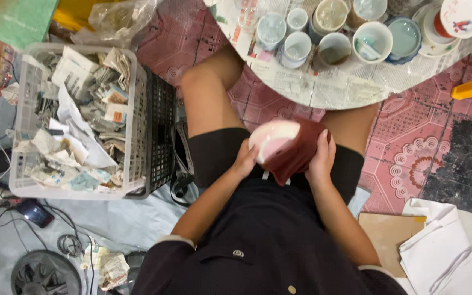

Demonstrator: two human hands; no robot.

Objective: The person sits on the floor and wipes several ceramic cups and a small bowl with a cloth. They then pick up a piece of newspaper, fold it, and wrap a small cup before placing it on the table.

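Pink bowl [271, 139] in maroon cloth [296, 153], both hands.

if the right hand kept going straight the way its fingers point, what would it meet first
The right hand lies on the dark red cloth wrapped round a white bowl, fingers pointing up the picture. Going straight on, it would probably meet the person's bare right thigh, then the edge of the paper-covered round table; depth is unclear.

A pale pink bowl [271, 137] sits in a dark red cloth [301, 150] above pink patterned floor tiles [411, 147].
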